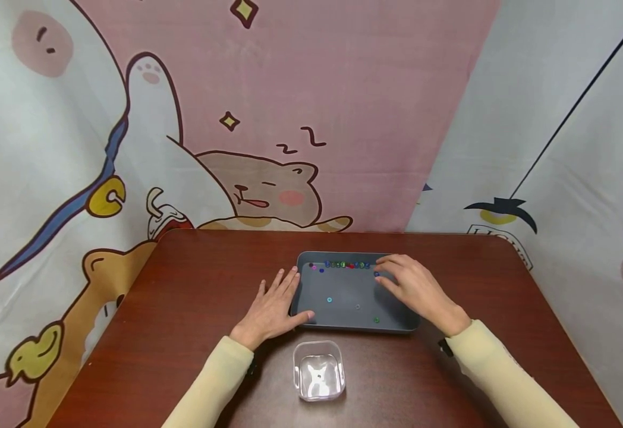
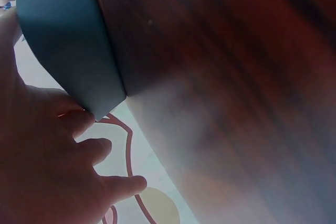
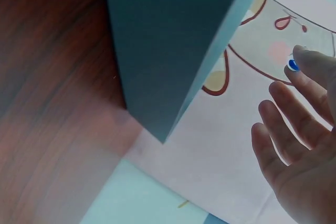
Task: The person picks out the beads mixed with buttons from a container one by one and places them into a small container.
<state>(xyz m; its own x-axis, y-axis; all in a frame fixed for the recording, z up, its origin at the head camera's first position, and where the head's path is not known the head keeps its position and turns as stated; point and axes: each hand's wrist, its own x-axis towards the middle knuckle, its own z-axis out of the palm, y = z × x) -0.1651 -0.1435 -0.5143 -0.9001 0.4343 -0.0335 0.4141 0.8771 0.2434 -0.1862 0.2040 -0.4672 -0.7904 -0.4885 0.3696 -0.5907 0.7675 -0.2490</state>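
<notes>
A dark grey tray lies on the table with several small round beads in it. My right hand is over the tray's right end, its thumb and index fingertip pinching a blue-and-white bead; the other fingers are spread apart. My left hand rests at the tray's left edge, fingers extended along the rim and thumb at the near corner. Along the back wall of the tray runs a row of coloured beads. A light blue bead, a pale bead and a green bead lie apart.
A clear square plastic container stands on the brown wooden table, in front of the tray. Behind the table hangs a cloth printed with cartoon animals.
</notes>
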